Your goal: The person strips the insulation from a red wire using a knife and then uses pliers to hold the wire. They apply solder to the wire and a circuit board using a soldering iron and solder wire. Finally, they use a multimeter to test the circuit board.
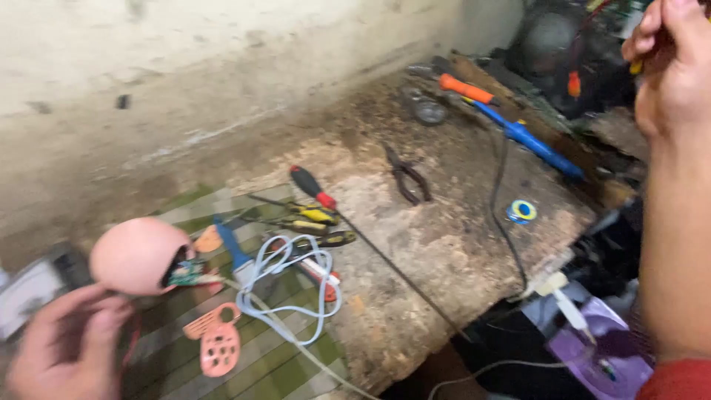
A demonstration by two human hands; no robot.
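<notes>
My left hand [63, 341] is at the lower left with its fingers spread, just below a round pink plastic shell [137, 255] that has a small green circuit board [185, 272] showing in its opening. It holds nothing. My right hand [666, 63] is raised at the upper right, fingers curled around something small and partly yellow; the thing is mostly hidden. A coiled white cable [296, 285] and several screwdrivers [315, 215] lie between the shell and the worn wooden board [444, 244].
Dark pliers [407, 178], a blue-handled soldering iron [529, 141] with a black cord, an orange-handled tool [466, 89] and a small tape roll [522, 211] lie on the board. Pink perforated plastic pieces [218, 341] rest on a green striped mat. A purple box [600, 348] is at lower right.
</notes>
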